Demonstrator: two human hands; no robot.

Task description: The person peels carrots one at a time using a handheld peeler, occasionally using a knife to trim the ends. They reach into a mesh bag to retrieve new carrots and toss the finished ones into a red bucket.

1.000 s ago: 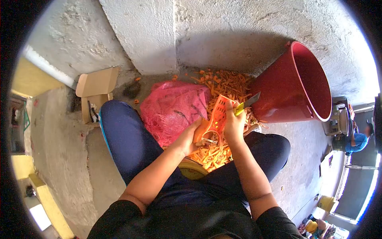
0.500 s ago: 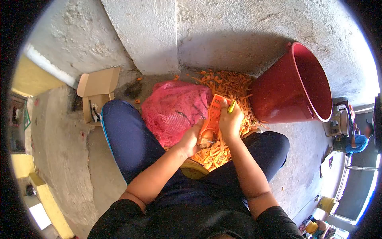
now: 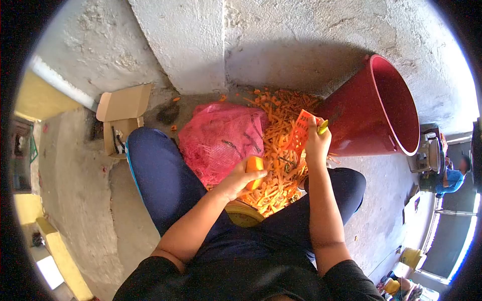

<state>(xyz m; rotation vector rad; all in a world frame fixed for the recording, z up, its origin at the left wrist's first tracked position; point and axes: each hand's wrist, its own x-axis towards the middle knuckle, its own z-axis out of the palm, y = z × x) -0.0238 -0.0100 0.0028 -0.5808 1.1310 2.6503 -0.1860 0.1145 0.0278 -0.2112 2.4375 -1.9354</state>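
Note:
In my left hand (image 3: 236,181) is a thick, smooth orange piece that looks like a carrot (image 3: 255,171), gripped between thumb and fingers. My right hand (image 3: 317,145) is closed round a tool with a yellow-green end (image 3: 323,127) showing past the fingers. A flat orange perforated plastic piece (image 3: 303,131) sticks out on the left side of that hand; whether it joins the tool is hidden. Under and between both hands lies a heap of orange peelings (image 3: 278,193). A pink mesh sack (image 3: 221,135) rests beside the heap, left of the carrot.
A large dark red bucket (image 3: 351,110) leans on its side by the wall, right of the peelings. An open cardboard box (image 3: 123,108) lies left of my knee. Part of a yellow container (image 3: 243,215) shows between my legs. Another person (image 3: 453,178) is far right.
My hands have moved apart. The right has gone rightward with the perforated piece and yellow-green tool, while the left keeps the orange piece, now fully in view.

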